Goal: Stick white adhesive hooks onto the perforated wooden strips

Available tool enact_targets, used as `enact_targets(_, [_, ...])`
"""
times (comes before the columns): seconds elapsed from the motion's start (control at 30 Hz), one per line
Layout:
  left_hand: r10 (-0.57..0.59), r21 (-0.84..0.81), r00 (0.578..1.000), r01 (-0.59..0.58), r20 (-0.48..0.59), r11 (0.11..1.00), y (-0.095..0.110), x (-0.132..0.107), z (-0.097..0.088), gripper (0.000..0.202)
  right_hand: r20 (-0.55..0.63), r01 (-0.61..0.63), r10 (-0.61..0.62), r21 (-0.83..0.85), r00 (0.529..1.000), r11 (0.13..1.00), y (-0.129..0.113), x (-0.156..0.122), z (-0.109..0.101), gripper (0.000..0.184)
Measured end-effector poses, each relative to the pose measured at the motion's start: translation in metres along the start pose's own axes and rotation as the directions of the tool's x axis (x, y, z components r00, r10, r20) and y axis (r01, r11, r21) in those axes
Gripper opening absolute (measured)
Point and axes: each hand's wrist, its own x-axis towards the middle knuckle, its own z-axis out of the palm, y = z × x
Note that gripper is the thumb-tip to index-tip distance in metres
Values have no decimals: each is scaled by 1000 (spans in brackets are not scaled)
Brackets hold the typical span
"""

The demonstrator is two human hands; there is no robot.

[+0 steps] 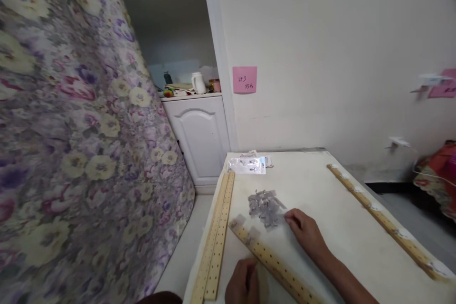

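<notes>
My right hand (306, 232) rests on the white table (320, 185), fingertips touching a heap of several small grey clear packets (265, 206). Its fingers lie close together and slightly curled, holding nothing I can make out. My left hand (244, 282) sits at the bottom edge, fingers curled down beside a perforated wooden strip (274, 263) that runs diagonally between both hands. Whether the left hand grips anything is hidden.
Two wooden strips (217, 237) lie side by side along the table's left edge; another strip (384, 223) with white tape lies on the right. A clear packet (247, 165) sits at the far edge. A floral mattress (78, 142) leans at left, a white cabinet (199, 133) behind.
</notes>
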Motion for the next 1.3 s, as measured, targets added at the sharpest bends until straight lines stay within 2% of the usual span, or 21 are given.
enact_targets(0.27, [-25, -23, 999, 26, 21, 999, 18, -1, -7, 33, 148, -216, 179, 290, 973, 932, 1, -25, 7, 25])
enact_targets(0.43, [-53, -88, 995, 61, 89, 994, 30, -6, -9, 30, 285, -275, 179, 344, 942, 898, 3, -35, 15, 22])
enact_targets(0.63, [-64, -118, 995, 73, 77, 990, 25, -10, 7, 43, 466, -333, 131, 382, 875, 862, 2, -36, 25, 22])
enact_targets(0.77, [-106, -50, 993, 108, 44, 993, 26, -6, 11, 37, 506, -350, 129, 368, 853, 861, 6, -28, 34, 21])
enact_targets(0.93, [-141, 15, 989, 140, 54, 990, 32, -1, 7, 24, 501, -329, 138, 315, 854, 890, 16, -23, 43, 21])
enact_targets(1.3, [-175, 102, 980, 166, 92, 981, 34, 0, 8, 16, 480, -184, 137, 51, 866, 982, 9, -25, 33, 36])
